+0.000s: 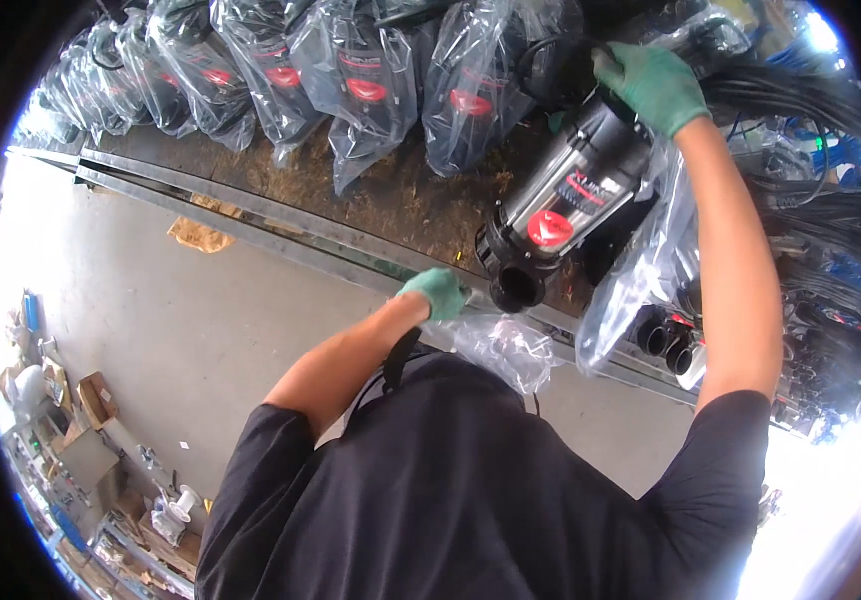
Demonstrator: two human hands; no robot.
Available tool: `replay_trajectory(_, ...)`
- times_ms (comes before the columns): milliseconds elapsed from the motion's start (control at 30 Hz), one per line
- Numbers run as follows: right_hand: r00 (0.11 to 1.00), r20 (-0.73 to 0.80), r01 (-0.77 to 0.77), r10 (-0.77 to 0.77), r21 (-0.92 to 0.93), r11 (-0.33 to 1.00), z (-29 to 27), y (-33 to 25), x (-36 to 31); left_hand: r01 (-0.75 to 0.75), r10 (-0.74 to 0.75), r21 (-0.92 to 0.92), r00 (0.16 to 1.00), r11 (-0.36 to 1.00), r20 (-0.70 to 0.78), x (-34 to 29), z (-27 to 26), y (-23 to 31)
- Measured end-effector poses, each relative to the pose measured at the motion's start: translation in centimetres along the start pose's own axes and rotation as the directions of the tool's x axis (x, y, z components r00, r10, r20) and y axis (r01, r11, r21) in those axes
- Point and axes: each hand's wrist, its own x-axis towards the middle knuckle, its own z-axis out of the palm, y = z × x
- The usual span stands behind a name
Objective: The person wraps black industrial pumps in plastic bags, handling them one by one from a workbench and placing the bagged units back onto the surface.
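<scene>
My right hand point(656, 88), in a green glove, is closed around the top end of a submersible pump point(583, 185). The pump has a silver body, black ends and a red round sticker. It leans on the bench with its black outlet toward me. My left hand point(438, 294), gloved too, is closed at the bench's front edge, left of the outlet. A crumpled clear plastic bag point(511, 350) hangs from it in front of my body. The fingertips of the left hand are partly hidden.
Several bagged pumps point(361, 85) stand in a row along the dark workbench point(391, 215). Another clear bag point(636, 270) lies right of the pump. Coiled black cables point(831, 215) are stacked at the right. Boxes point(91, 460) and a white spool point(183, 503) sit at the lower left.
</scene>
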Motion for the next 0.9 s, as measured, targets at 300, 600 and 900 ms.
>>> replay_trajectory(300,0.998,-0.007,-0.055,0.056,0.046,0.997,0.3,0.9,-1.1,0.12,-0.096,0.09,0.968,0.989,-0.232,13.5,-8.2,-2.3)
replay_trajectory(600,0.978,-0.205,-0.018,0.036,0.088,0.996,-5.3,-12.1,-11.7,-0.333,0.281,-0.112,0.901,0.936,-0.33,13.7,-6.1,-6.6)
replay_trajectory(900,0.972,-0.217,-0.047,0.09,0.196,0.979,-5.3,-14.4,-15.9,0.121,-0.107,0.051,0.97,0.991,-0.219,-1.3,-4.0,-3.9)
